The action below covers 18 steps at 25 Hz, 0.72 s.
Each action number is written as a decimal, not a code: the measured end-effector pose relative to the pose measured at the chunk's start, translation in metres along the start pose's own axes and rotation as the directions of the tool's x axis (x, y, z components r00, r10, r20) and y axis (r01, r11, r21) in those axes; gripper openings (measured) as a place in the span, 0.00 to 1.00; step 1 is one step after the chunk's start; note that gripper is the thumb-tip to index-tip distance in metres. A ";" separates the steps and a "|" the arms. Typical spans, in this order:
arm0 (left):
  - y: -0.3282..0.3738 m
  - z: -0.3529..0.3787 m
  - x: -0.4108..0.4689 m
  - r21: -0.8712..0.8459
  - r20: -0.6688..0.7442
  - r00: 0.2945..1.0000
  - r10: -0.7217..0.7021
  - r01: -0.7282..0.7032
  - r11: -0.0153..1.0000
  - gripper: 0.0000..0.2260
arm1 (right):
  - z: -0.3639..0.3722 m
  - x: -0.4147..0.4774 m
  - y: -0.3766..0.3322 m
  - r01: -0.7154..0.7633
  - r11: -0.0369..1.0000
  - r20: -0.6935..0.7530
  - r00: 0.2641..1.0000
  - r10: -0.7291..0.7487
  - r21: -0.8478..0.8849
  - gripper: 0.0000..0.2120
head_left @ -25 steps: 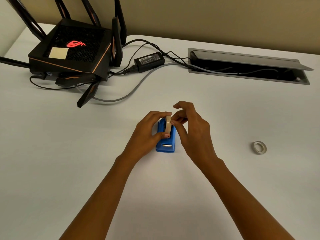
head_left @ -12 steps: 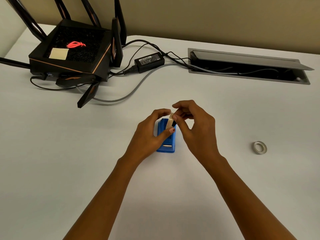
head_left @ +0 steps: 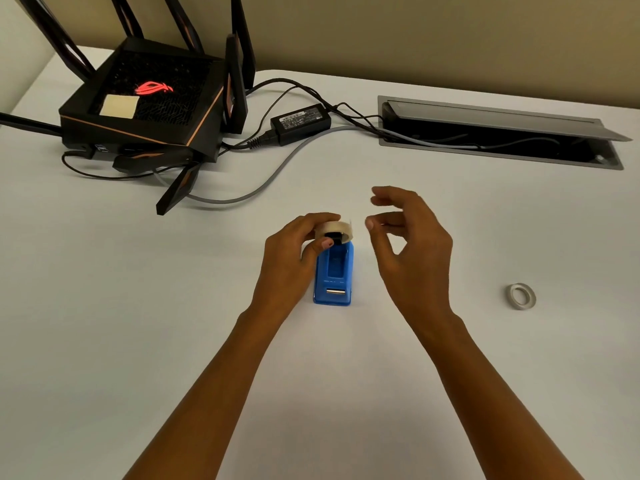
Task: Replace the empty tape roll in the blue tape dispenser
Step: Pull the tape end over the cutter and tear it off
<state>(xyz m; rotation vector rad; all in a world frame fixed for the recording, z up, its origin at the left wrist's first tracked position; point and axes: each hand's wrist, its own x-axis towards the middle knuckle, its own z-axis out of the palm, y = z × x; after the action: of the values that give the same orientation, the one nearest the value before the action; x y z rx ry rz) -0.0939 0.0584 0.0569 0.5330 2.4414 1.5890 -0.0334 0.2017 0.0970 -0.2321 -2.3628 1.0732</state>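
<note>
At the far left of the worktop (head_left: 138, 341) a black router (head_left: 145, 112) is seen, with a power brick (head_left: 300, 123) beside it; neither bears on the task.

The left hand (head_left: 287, 261) is closed on a tape roll (head_left: 335, 232), pinched between thumb and fingers and held just over the far end of the blue dispenser (head_left: 333, 275). A black hub appears to be seated in the roll's core, though this is small and cannot be told for certain. The dispenser is laid with its long axis running away from the person, cutter end nearest the body, and its well is seen open and bare below the roll. The roll therefore has to be brought down and slightly toward the body to be seated, and the left hand is the nearer one for that.

The right hand (head_left: 408, 251) is held just right of the roll, apart from it, fingers loosely curled and holding nothing.

Well to the right a ring-shaped spool (head_left: 520, 296) lies flat, judged to be the spent one. The exchange is judged to be nearly done, with only the seating left.
</note>
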 end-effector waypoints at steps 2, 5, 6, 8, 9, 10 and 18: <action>0.000 0.000 0.003 -0.040 0.005 1.000 -0.015 0.015 0.999 0.09 | -0.004 0.001 0.007 -0.084 0.996 0.038 0.996 0.082 0.031 0.14; -0.001 -0.001 0.009 -0.051 0.054 0.998 -0.018 0.020 0.998 0.07 | -0.005 0.000 0.016 -0.170 0.984 0.252 0.956 0.152 0.053 0.14; -0.001 -0.002 0.012 -0.049 0.092 0.996 -0.004 0.008 0.999 0.07 | -0.004 -0.001 0.018 -0.187 0.981 0.295 0.941 0.163 0.054 0.14; -0.001 -0.003 0.019 -0.049 0.165 0.986 0.027 -0.019 0.999 0.08 | 0.001 -0.004 0.018 -0.201 0.978 0.298 0.938 0.177 0.053 0.14; 0.000 -0.004 0.022 -0.052 0.188 0.981 0.043 -0.033 0.998 0.09 | 0.003 -0.007 0.017 -0.203 0.978 0.279 0.943 0.180 0.055 0.13; 0.000 -0.005 0.026 -0.055 0.203 0.977 0.061 -0.051 0.997 0.09 | 0.006 -0.009 0.016 -0.207 0.977 0.256 0.949 0.185 0.059 0.13; -0.019 -0.003 0.018 -0.082 0.131 0.991 -0.028 0.038 0.996 0.12 | 0.031 -0.033 0.011 -0.367 0.927 0.099 0.928 0.359 0.075 0.16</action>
<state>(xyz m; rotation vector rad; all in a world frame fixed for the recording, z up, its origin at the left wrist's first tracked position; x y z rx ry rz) -0.1151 0.0562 0.0413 0.5601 2.2670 1.5835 -0.0225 0.1768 0.0591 -0.6225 -2.3931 1.3832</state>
